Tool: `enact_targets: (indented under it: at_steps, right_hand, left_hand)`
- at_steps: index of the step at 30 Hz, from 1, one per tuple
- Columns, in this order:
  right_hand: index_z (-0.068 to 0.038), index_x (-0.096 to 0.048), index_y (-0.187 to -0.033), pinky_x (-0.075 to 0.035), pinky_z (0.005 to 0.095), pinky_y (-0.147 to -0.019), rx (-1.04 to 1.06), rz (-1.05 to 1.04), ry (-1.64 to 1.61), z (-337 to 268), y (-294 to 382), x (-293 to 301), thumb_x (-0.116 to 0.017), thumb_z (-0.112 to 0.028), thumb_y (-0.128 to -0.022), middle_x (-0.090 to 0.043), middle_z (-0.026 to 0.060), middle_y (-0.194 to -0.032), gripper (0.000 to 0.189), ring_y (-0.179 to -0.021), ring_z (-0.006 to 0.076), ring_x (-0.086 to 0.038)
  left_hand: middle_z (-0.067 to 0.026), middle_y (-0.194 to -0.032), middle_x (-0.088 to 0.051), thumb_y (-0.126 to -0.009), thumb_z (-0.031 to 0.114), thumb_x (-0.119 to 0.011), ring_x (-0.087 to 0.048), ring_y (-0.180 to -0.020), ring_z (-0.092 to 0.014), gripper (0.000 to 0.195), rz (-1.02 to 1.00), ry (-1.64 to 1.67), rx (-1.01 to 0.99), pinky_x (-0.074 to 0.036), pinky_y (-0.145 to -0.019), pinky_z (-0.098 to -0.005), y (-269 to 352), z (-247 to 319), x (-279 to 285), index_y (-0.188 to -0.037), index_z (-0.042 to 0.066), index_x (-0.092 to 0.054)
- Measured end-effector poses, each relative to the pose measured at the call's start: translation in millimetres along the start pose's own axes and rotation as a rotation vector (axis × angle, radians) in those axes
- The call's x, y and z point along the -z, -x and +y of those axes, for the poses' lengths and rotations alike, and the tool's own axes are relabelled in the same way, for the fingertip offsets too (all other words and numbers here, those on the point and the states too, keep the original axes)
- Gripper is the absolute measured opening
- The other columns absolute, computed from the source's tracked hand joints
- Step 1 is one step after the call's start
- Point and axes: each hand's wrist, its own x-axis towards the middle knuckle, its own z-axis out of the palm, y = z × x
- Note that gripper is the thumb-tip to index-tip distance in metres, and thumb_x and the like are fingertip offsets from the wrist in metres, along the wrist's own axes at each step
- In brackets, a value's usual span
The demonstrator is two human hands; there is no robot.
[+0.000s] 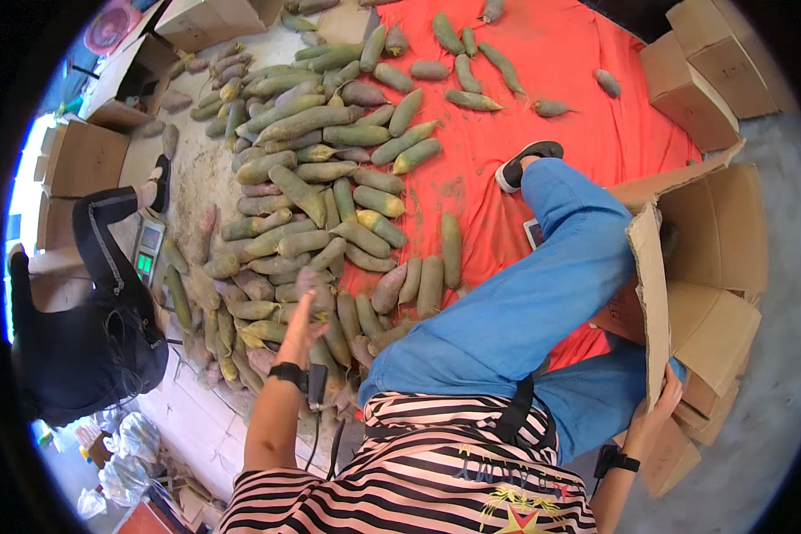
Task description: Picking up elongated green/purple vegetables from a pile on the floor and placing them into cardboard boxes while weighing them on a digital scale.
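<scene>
My left hand (300, 330) is at the near side of a large heap of green radishes (307, 127), with my thumb and fingers about a purplish radish (319, 294). That radish is blurred, and part of the grip is hard to make out. At my right side, my right hand (667, 394) grips the edge of a flap (651, 314) on an open cardboard box (714, 227). The box stands tilted against my right leg; most of its inside is hidden. Several radishes (430, 287) lie in a row between my left hand and my leg.
Red sheeting (561, 53) covers the floor ahead, with scattered radishes (500, 67) on it. Cardboard boxes (687, 87) stand at the far right, others (83, 160) at left. Another person in black (93, 340) sits at left near a digital scale (148, 247). Plastic bags (130, 447) lie lower left.
</scene>
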Motion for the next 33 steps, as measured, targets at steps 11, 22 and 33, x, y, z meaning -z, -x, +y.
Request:
enact_targets:
  at_steps: [11, 22, 33]
  right_hand:
    - [-0.003, -0.059, -0.116, -0.041, 0.0383, -0.086, -0.026, 0.139, -0.009, 35, 11, -20, -0.058, -0.026, -0.082, -0.061, 0.0134, -0.104, 0.041, -0.097, 0.0303, -0.054]
    - [-0.004, -0.060, -0.115, -0.042, 0.0375, -0.084, -0.041, 0.178, -0.055, 39, 16, -26, -0.054, -0.021, -0.084, -0.060, 0.0128, -0.102, 0.037, -0.097, 0.0299, -0.053]
    - [-0.005, -0.062, -0.114, -0.043, 0.0367, -0.081, -0.091, 0.057, -0.004, 53, 16, -25, -0.046, -0.002, -0.087, -0.060, 0.0127, -0.099, 0.032, -0.092, 0.0292, -0.053]
  left_hand:
    - [-0.0134, -0.128, -0.048, -0.071, 0.036, -0.074, -0.047, -0.120, -0.021, 0.085, -1.219, -0.519, -1.012, -0.037, -0.101, -0.0358, 266, 145, -251, -0.138, 0.001, -0.036]
    - [-0.0225, -0.137, -0.039, -0.072, 0.043, -0.076, -0.046, -0.123, -0.032, 0.095, -1.100, -0.669, -1.519, -0.042, -0.098, -0.0408, 351, 128, -407, -0.142, 0.000, -0.028]
    - [-0.0136, -0.104, -0.062, -0.091, 0.046, -0.055, -0.063, -0.071, -0.013, 0.072, -0.366, 0.008, -1.017, -0.050, -0.079, -0.0321, 173, 241, -141, -0.142, 0.003, -0.026]
